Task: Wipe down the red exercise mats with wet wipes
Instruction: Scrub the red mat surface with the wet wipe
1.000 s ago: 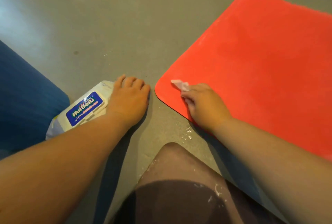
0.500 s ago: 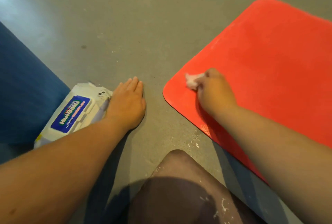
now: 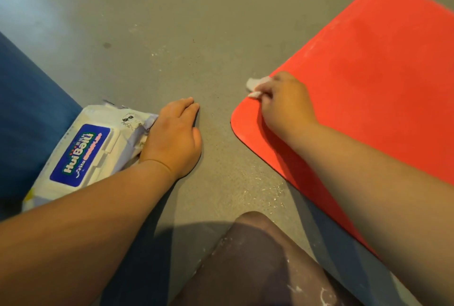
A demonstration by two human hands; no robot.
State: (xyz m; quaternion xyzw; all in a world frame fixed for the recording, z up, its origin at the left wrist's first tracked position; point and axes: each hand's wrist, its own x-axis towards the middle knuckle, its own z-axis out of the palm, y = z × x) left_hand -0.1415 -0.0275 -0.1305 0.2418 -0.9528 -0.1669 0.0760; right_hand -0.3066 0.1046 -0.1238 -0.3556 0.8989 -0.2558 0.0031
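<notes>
A red exercise mat [image 3: 373, 79] lies on the grey floor at the right, its rounded near-left corner toward me. My right hand [image 3: 285, 101] rests on the mat's left edge and grips a crumpled white wet wipe [image 3: 255, 85], which sticks out past the fingers over the mat's edge. My left hand [image 3: 174, 136] lies flat on the floor, palm down, fingers straight, its outer side against a white pack of wet wipes [image 3: 91, 148] with a blue label and a closed flip lid.
A blue mat [image 3: 27, 114] covers the floor at the far left, touching the pack. My knee in grey, white-flecked trousers [image 3: 258, 264] fills the bottom centre. Wet specks [image 3: 260, 190] glisten on the bare grey floor [image 3: 184, 23] beside the red mat's edge.
My right hand slid the wipe away from me along the mat's left edge. My left hand shifted off the pack and onto the floor beside it.
</notes>
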